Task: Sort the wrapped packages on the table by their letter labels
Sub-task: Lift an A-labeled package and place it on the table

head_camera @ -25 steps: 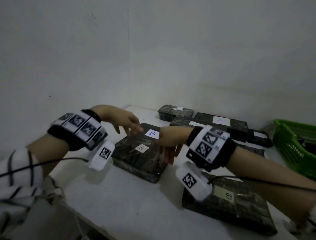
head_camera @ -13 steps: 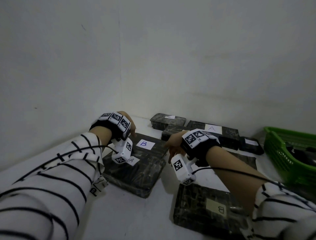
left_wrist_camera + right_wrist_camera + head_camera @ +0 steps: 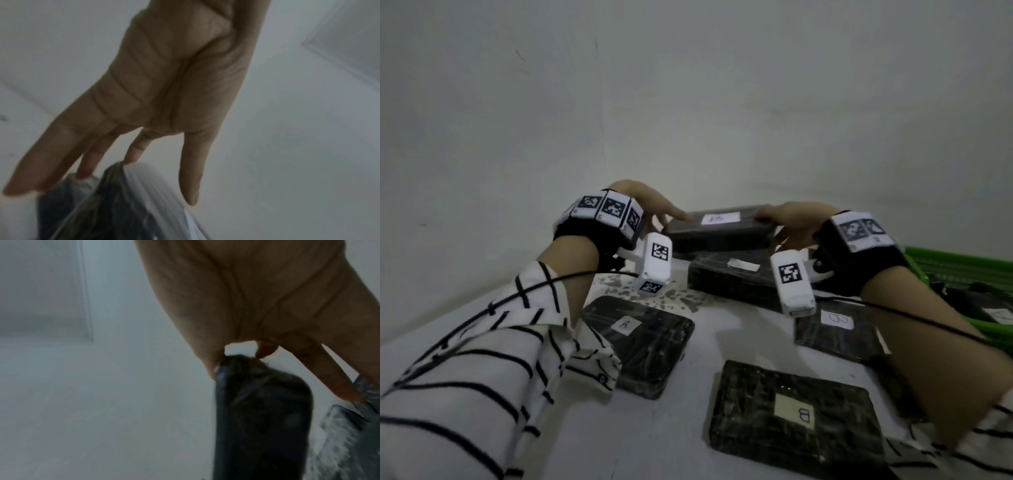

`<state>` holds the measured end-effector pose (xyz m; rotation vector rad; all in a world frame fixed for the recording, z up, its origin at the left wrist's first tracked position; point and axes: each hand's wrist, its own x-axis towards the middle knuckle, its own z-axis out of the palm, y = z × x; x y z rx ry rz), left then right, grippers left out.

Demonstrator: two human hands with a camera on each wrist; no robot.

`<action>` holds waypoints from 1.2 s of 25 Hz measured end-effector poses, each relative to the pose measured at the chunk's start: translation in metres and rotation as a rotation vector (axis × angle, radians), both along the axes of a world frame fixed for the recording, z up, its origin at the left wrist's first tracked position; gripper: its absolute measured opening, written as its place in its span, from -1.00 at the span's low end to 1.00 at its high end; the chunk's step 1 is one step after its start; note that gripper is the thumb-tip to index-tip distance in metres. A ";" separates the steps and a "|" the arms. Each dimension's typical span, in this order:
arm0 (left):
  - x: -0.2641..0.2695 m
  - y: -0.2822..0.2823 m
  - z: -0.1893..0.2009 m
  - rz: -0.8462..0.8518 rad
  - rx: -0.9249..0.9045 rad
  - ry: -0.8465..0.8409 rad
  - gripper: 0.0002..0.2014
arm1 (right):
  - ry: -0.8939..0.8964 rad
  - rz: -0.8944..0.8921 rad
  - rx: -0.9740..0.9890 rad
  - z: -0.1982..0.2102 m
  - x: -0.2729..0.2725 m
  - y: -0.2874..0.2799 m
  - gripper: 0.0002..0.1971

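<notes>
A dark wrapped package labelled B [image 3: 722,228] hangs level above the table between both hands. My left hand [image 3: 654,209] presses straight fingers against its left end; in the left wrist view those fingertips [image 3: 131,155] touch the package [image 3: 115,203]. At the right end, my right hand [image 3: 787,219] pinches it with the thumb on top and the fingers below; the right wrist view shows that package [image 3: 261,410] up close. On the white table [image 3: 705,346] lie a package labelled A [image 3: 643,337] at the left and two labelled B [image 3: 794,418], [image 3: 839,329] at the right.
Under the raised package lies another dark package [image 3: 732,277] whose white label I cannot read. A green basket [image 3: 962,267] with dark packages inside stands at the right edge. White walls meet in a corner just behind the table.
Both hands have taken the B package off the A package and raised it towards the back. The A package now lies uncovered on the table.
</notes>
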<state>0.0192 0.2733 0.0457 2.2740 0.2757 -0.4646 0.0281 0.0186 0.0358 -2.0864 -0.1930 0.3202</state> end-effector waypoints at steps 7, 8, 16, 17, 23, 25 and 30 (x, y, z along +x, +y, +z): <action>-0.033 -0.145 0.012 -0.085 -0.654 -0.387 -0.53 | -0.143 -0.217 0.630 -0.003 -0.048 -0.104 -0.46; -0.035 -0.162 0.006 -0.118 -0.652 -0.442 -0.51 | -0.161 -0.247 0.656 -0.007 -0.056 -0.118 -0.47; -0.055 -0.222 -0.047 -0.087 -0.750 -0.511 -0.61 | -0.072 -0.303 0.500 -0.028 -0.087 -0.181 -0.61; -0.056 -0.223 -0.049 -0.068 -0.747 -0.510 -0.58 | -0.081 -0.301 0.489 -0.028 -0.088 -0.181 -0.62; -0.058 -0.219 -0.043 -0.100 -0.744 -0.575 -0.54 | -0.179 -0.329 0.464 -0.022 -0.086 -0.182 -0.65; -0.058 -0.218 -0.041 -0.085 -0.774 -0.574 -0.56 | -0.184 -0.350 0.432 -0.023 -0.083 -0.178 -0.68; -0.056 -0.216 -0.046 -0.101 -0.786 -0.568 -0.52 | -0.284 -0.322 0.470 -0.024 -0.082 -0.174 -0.57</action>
